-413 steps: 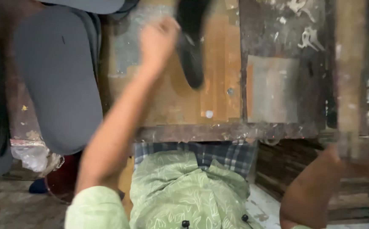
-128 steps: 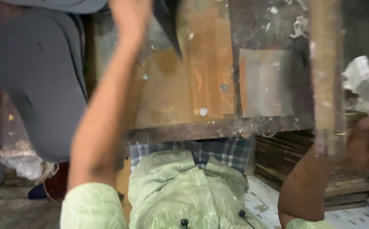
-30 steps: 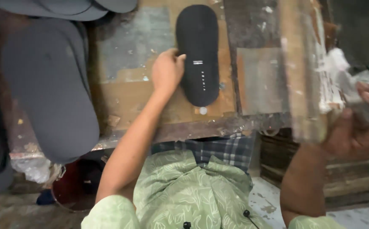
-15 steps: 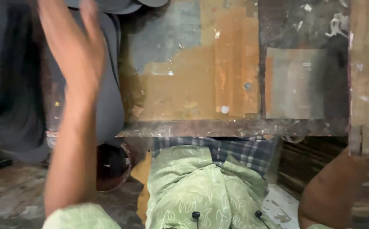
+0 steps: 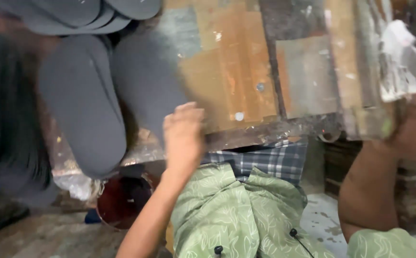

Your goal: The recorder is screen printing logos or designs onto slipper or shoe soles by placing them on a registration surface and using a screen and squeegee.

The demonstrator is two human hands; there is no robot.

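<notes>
Between pieces at a worn wooden workbench, a worker's left hand hangs with loosely curled, empty fingers just right of a row of grey foam soles, seemingly reaching for one, while the blurred right hand clutches a glue-smeared white wad.

Left hand at worn wooden bench edge beside grey soles; right hand grips white-smeared brush.

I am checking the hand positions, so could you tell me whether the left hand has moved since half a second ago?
Yes. The left hand has come down and right from the grey soles to the near edge of the wooden workbench.
</notes>
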